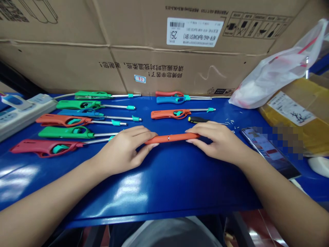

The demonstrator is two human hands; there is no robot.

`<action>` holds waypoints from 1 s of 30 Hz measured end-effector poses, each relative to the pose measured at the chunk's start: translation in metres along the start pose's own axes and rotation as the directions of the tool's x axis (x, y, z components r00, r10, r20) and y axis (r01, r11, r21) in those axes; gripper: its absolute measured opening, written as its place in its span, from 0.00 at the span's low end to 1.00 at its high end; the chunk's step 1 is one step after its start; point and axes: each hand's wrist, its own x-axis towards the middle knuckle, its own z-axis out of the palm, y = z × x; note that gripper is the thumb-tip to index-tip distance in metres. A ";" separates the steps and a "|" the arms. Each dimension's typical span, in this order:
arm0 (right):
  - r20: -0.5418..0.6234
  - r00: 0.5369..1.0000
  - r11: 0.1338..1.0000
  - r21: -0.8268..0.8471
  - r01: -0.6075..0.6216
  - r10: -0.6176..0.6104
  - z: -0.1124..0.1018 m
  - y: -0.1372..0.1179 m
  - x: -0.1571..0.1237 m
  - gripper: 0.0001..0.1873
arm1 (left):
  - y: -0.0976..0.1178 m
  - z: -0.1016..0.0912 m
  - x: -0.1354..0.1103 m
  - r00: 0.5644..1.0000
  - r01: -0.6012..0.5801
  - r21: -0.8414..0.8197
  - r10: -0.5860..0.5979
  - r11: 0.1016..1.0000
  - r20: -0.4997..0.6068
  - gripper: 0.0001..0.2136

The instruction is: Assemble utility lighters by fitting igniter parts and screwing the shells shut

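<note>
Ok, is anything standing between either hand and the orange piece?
Nothing visible: the left hand and right hand grip the orange piece directly, one at each end. The black-and-yellow handle lies beyond it, not between.

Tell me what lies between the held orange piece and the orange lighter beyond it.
In the head view, mostly bare blue table; at right, a black handle lies between the nozzle of the orange lighter and the right hand on the orange piece.

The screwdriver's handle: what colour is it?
Screwdriver handle: black with a yellow end, clearest in the head view.
</note>
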 end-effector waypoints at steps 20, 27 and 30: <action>0.127 0.986 0.992 -0.052 0.117 -0.110 0.003 -0.011 0.002 0.22 | 0.017 0.018 0.008 0.775 0.510 -0.777 -0.588 0.369 0.229 0.17; 0.088 0.992 0.992 0.100 0.076 -0.085 0.002 -0.017 0.002 0.17 | 0.020 0.016 0.005 0.961 0.139 -0.434 -0.228 0.890 -0.159 0.11; 0.079 0.991 0.986 0.134 0.100 -0.111 0.005 -0.020 0.001 0.16 | 0.023 0.017 0.004 0.964 0.112 -0.403 -0.198 0.908 -0.178 0.11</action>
